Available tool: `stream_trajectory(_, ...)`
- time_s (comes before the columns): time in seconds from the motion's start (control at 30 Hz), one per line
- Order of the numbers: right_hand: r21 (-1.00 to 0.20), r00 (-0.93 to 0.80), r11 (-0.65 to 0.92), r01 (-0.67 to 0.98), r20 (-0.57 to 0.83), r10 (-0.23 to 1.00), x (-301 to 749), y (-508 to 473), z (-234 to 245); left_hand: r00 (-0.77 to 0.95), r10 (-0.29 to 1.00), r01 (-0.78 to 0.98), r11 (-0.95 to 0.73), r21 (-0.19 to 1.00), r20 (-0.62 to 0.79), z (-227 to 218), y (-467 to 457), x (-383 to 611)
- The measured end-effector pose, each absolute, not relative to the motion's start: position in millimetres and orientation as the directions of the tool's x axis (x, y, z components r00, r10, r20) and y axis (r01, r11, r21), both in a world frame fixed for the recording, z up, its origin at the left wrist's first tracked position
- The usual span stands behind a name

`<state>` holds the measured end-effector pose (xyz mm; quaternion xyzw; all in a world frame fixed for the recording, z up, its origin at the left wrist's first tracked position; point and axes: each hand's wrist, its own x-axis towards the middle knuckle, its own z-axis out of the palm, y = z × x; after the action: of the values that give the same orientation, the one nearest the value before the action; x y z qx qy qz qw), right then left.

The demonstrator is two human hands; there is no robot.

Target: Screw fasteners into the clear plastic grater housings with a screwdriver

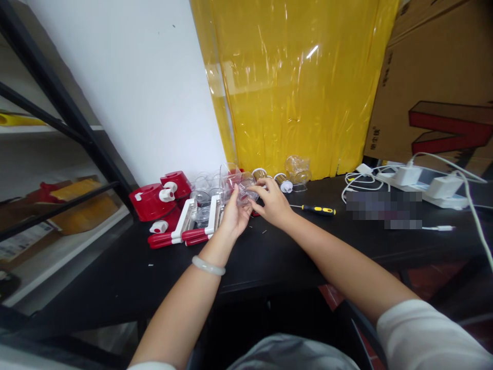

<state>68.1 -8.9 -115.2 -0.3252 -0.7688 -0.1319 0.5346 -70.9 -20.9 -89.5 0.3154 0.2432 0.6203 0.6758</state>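
My left hand (235, 220) and my right hand (274, 203) meet over the table's middle, their fingers closed on a clear plastic part (246, 192) whose exact shape is hard to make out. Left of them lie two red-and-white handle pieces (207, 227), with several clear round plastic parts (204, 185) behind. Farther left stand red plastic housings (151, 201) with white knobs (167, 194). Just beyond my right hand are two metal drums with white ends (283, 182). A yellow-and-black screwdriver (319, 210) lies right of my right hand.
A white power strip (423, 190) with chargers and white cables lies on the black table (269, 267) at right. Yellow plastic sheeting (292, 92) and a cardboard box (439, 77) stand behind. A black-framed shelf (65, 108) borders the left side.
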Motion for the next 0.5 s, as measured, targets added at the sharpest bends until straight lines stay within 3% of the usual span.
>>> stream_trajectory(0.23, -0.162, -0.184, 0.7, 0.696, 0.902, 0.391, 64.7, -14.1, -111.9, 0.236, 0.966, -0.657, 0.08, 0.749, 0.104, -88.7, -23.9, -70.1)
stream_trajectory(0.5, -0.193, -0.198, 0.659, 0.727, 0.86, 0.47, 68.5, -14.4, -111.5, 0.22, 0.963, -0.643, 0.024, 0.765, 0.155, -92.0, -20.9, -70.4)
